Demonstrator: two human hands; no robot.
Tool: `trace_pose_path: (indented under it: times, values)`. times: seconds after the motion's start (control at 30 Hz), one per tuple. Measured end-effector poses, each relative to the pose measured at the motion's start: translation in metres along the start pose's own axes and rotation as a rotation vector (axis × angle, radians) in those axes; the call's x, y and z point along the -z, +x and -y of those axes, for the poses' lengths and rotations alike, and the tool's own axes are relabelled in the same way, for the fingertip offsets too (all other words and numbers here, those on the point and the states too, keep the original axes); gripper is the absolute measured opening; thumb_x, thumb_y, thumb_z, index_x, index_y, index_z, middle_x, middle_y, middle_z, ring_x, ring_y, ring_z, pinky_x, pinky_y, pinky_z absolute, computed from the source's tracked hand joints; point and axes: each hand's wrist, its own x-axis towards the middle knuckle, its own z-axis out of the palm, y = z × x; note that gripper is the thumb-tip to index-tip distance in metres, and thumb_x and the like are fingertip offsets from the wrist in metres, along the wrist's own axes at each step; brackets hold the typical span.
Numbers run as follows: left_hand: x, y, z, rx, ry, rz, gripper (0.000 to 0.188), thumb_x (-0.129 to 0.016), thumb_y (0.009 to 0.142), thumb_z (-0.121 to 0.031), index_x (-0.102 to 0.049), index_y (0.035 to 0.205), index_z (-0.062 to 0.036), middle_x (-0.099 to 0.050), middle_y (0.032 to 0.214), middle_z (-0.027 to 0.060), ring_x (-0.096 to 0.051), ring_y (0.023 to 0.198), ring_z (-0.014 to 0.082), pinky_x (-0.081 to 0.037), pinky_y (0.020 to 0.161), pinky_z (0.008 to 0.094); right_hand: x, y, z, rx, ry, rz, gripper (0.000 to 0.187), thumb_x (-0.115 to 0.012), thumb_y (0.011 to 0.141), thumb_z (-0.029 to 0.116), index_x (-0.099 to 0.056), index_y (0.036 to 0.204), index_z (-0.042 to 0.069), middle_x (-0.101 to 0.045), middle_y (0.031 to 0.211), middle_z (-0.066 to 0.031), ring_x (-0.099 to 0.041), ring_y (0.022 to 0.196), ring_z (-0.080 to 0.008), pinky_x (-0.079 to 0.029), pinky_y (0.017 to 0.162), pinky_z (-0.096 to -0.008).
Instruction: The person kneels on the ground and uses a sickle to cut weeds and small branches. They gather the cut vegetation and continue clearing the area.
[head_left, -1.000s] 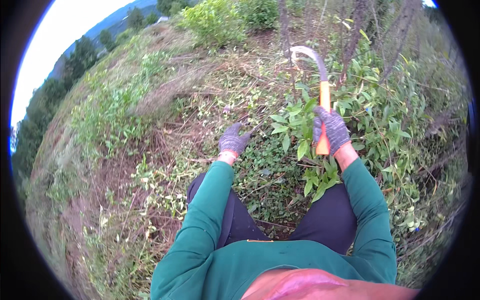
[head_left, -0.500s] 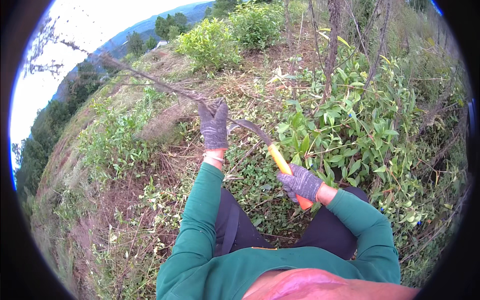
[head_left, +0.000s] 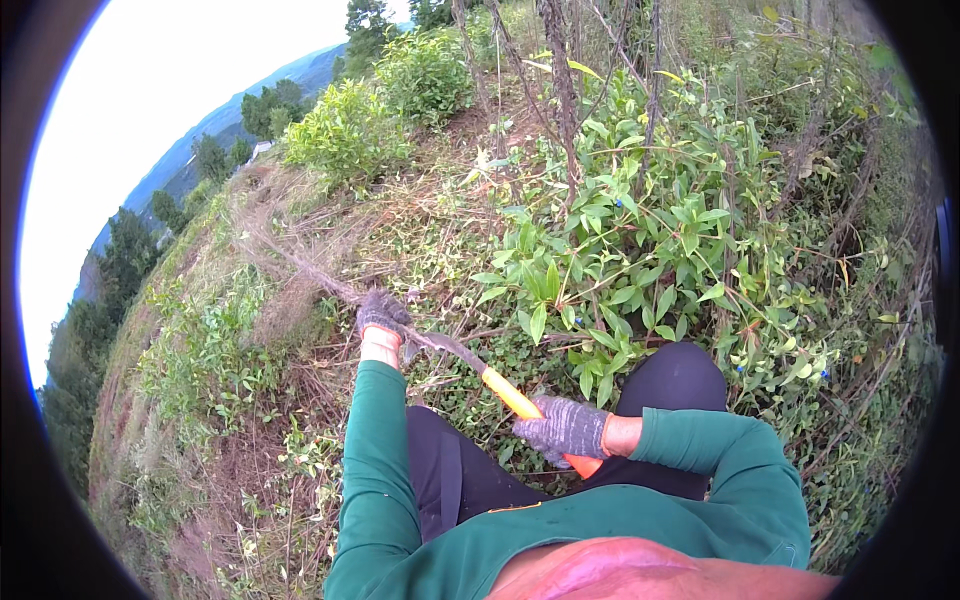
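Note:
My right hand (head_left: 565, 430), in a grey knitted glove with a reddish-orange cuff, is closed round the yellow-and-orange handle (head_left: 511, 394) of a sickle. The sickle's dark curved blade (head_left: 452, 347) points up and left, its tip close beside my left hand. My left hand (head_left: 383, 312), gloved the same way, is closed on a dry, brownish plant stalk (head_left: 322, 277). Away to the upper left stretches the stalk, its thin branching far end blurred over the slope. My left fingers are partly hidden by the back of the glove.
Dense leafy green plants (head_left: 640, 270) stand ahead and to the right, with bare upright stems (head_left: 562, 100) among them. Bright green bushes (head_left: 345, 135) grow farther up. Cut dry stems litter the slope, which falls away left toward trees (head_left: 125, 250). My knees (head_left: 675, 380) are bent.
My left hand has come down with the stalk, whose far end has swung from against the sky to low over the ground. The view has shifted right. The sickle stays in my right hand.

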Motion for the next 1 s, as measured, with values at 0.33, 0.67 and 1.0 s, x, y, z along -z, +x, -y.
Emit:
trace_pose_path:
  times: [0.33,0.67,1.0]
  values:
    - [0.133,0.014,-0.129,-0.631,0.316,-0.480,0.034,-0.053,0.090,-0.039,-0.060,0.095,-0.0056,-0.059,0.077,0.0101,-0.055,0.057,0.0250,-0.043,0.048,0.0392,0.053,-0.063,-0.003,0.523,0.231,-0.711,0.018,-0.056,0.092,0.020,-0.045,0.098,0.007,-0.048,0.060,-0.0001,-0.046,0.042,-0.0110,-0.042,0.038,-0.0256]
    - [-0.090,-0.105,-0.105,-0.722,0.389,0.162,0.020,-0.069,0.083,-0.022,-0.056,0.095,-0.0118,-0.051,0.062,-0.0006,-0.041,0.041,0.0089,-0.034,0.036,0.0246,0.159,0.034,0.202,0.936,0.344,-0.597,0.014,-0.056,0.092,0.019,-0.047,0.087,0.010,-0.047,0.059,0.0013,-0.046,0.044,-0.0126,-0.042,0.038,-0.0287]
    - [-0.222,-0.124,-0.129,-1.084,0.954,-0.051,0.126,-0.077,0.061,-0.060,-0.011,0.143,0.0091,-0.043,0.133,0.0298,-0.051,0.115,0.0336,-0.043,0.094,0.0383,0.027,0.100,0.159,0.684,-0.120,-0.526,0.019,-0.058,0.090,0.023,-0.047,0.091,0.007,-0.049,0.059,-0.0016,-0.047,0.042,-0.0143,-0.040,0.037,-0.0312]
